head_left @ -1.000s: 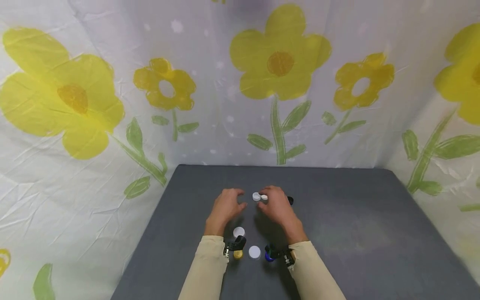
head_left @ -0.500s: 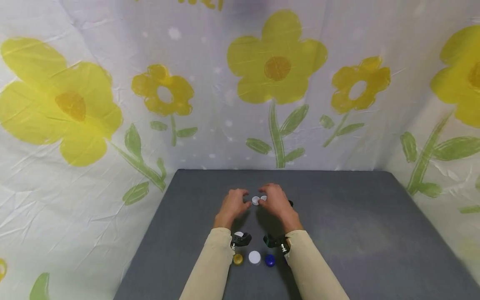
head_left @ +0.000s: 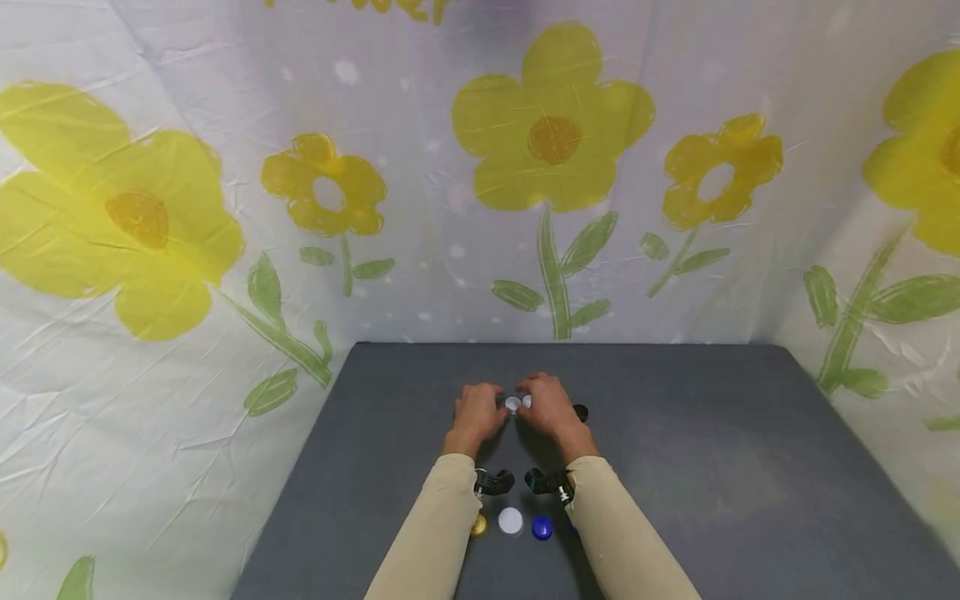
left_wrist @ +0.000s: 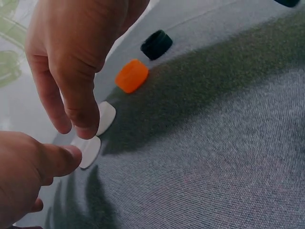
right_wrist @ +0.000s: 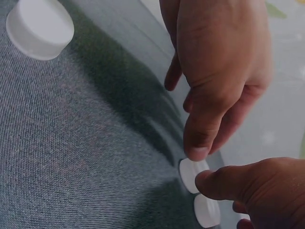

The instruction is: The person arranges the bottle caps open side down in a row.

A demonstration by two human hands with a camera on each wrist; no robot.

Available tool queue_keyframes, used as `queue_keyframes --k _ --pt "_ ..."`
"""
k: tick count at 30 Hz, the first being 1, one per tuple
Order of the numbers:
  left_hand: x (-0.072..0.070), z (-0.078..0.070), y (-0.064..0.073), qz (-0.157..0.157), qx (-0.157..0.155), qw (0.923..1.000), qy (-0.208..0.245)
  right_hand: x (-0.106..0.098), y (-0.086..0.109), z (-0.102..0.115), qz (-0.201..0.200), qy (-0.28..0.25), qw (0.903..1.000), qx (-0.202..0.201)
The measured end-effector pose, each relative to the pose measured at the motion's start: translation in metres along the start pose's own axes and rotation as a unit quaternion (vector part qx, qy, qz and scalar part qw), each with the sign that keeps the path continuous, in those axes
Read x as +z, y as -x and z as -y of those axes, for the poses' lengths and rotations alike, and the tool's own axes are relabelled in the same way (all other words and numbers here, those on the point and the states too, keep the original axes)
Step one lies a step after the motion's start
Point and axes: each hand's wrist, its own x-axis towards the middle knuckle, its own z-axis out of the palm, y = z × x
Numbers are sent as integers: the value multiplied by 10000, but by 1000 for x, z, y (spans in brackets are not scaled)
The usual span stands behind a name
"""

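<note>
Two white bottle caps stand side by side near the far part of the table, the left cap (head_left: pixel 513 404) and the right cap (head_left: pixel 527 402). My left hand (head_left: pixel 478 414) is left of the pair, its thumb and fingers curved toward the left cap, with space between them. Partly covering the right cap, my right hand (head_left: pixel 550 410) has its thumb and fingers spread around it. In the left wrist view my left thumb (left_wrist: pixel 64 157) overlaps the left cap's edge; contact is unclear. An orange bottle cap (left_wrist: pixel 132 76) and a black bottle cap (left_wrist: pixel 157 45) lie farther right.
Nearer my body are a gold cap (head_left: pixel 478 524), partly behind the left sleeve, a white cap (head_left: pixel 510 522) and a blue cap (head_left: pixel 542 527). A large white cap (right_wrist: pixel 40 28) shows in the right wrist view. A flowered cloth (head_left: pixel 450 275) hangs behind the grey table (head_left: pixel 690 467).
My left hand has moved right, closer to the two white caps. The right hand stays around the right cap with little shift. The head view has tilted up slightly.
</note>
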Motion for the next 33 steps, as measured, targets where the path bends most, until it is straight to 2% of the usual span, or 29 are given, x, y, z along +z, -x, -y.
queue_keyframes --k 5,14,18,25,33 --pt "5 -2 2 -57 -186 9998 -51 4 1 -1 -33 161 9998 63" --pt "11 -6 7 -269 -247 9993 -22 10 5 0 -164 174 9995 206" --pt "11 -5 8 -357 -202 9992 4 9 6 2 -219 113 9996 125" --pt "2 -4 11 -471 33 9989 -33 1 6 7 -203 46 9997 98" --pt "-13 -7 22 -501 84 9987 107 -10 11 13 -184 -101 9998 43"
